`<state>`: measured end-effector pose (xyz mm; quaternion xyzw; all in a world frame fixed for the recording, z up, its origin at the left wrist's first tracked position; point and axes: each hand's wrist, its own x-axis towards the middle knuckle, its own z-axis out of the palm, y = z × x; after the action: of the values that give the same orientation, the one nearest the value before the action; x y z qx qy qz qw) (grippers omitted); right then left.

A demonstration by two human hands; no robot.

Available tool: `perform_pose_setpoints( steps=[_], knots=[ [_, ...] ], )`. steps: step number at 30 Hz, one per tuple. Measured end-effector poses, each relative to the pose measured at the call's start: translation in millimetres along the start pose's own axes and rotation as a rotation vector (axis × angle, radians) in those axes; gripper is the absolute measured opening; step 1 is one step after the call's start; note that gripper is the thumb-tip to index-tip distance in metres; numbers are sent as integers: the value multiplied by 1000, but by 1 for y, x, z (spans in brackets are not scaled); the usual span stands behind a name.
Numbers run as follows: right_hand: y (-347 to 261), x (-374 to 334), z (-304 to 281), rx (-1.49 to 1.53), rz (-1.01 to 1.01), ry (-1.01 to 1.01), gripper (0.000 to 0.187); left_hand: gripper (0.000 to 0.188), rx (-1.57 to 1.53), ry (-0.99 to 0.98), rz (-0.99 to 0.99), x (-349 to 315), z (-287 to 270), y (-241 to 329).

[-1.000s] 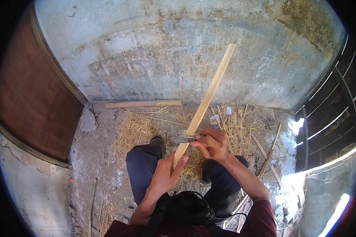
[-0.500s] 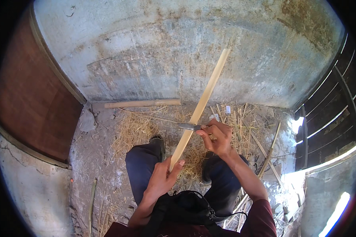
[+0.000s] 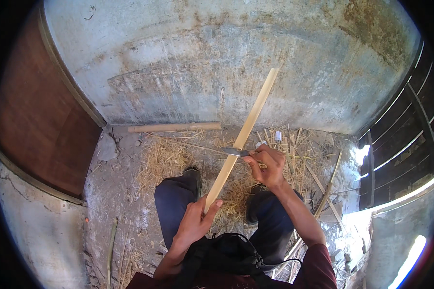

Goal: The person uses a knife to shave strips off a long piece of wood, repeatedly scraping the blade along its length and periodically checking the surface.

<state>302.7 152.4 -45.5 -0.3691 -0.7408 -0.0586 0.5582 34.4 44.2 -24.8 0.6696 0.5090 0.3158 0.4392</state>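
Weathered plaster wall (image 3: 178, 62), blotched grey-blue with rusty brown stains, fills the upper part of the frame. At the left edge stands a smooth reddish-brown panel (image 3: 41, 106) in a pale frame; at the right edge, dark slatted boards (image 3: 400, 144) let bright light through their gaps.

Running from the upper right of centre down to the lower centre is a long, flat, pale yellow bamboo-like strip (image 3: 257, 111), straight-edged and faintly ridged lengthwise. Its lower end sits in the left hand (image 3: 195, 220), fingers closed around it and thumb along its right side. At the middle of the frame, the right hand (image 3: 269, 166) grips a short grey metal blade (image 3: 232, 151) by its handle end, and the blade lies crosswise over the strip.

Dry, curly straw-coloured shavings (image 3: 164, 159) litter the dusty grey floor left and right of centre. Along the wall's foot rests a smooth, tan round pole (image 3: 173, 127). Dark blue trousers (image 3: 173, 195) and a soft black bag (image 3: 224, 253) occupy the lower centre.
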Motion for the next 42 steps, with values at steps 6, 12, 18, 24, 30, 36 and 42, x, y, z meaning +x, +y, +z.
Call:
perform_pose_setpoints(
  steps=[6,12,18,24,30,36,42],
  knots=[
    [7,3,-2,8,46,32,27,34,18,-16,-11,-7,-3,-5],
    [8,3,-1,2,25,27,28,36,25,-16,-25,-10,-9,-6],
    [14,6,-1,-18,8,35,27,33,4,-21,-30,-13,-13,-7],
    [47,4,-14,-165,223,125,27,32,6,-73,-20,-27,-12,-24],
    [45,5,-14,-187,207,147,30,34,-15,-38,-73,-41,-13,-23],
    [53,9,-20,-253,273,136,27,35,70,-103,-135,-47,-21,-33],
    [66,7,-25,-275,271,152,28,35,68,-124,-127,-53,-21,-40]
  ],
)
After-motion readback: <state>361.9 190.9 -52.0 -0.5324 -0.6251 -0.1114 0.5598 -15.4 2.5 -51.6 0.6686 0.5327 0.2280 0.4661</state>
